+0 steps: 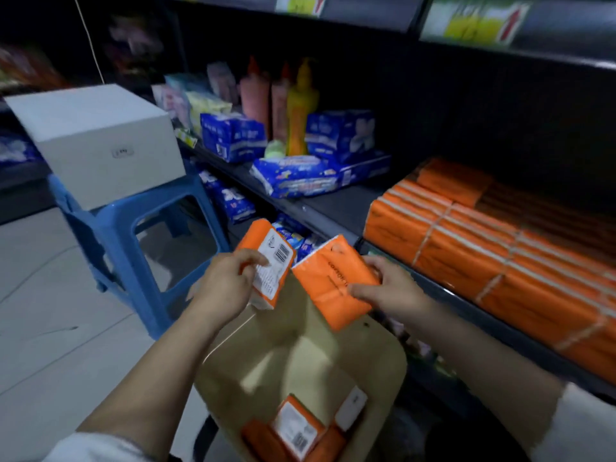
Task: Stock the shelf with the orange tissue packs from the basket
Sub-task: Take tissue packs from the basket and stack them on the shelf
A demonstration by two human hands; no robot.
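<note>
Beige plastic basket (383, 348), low between the forearms, holds a few loose orange tissue packs (300, 431) on its bottom. At far left, a white cardboard box (100, 141) sits on a blue plastic stool (133, 235). Above the basket, the left hand (223, 285) grips a label-side-up orange pack (270, 261), fingers curled round it. Just beside it, the right hand (390, 291) clamps a second orange pack (330, 281) between thumb and fingers. Stacked rows of orange packs (483, 255) fill the dark metal shelf (333, 208) at right.
</note>
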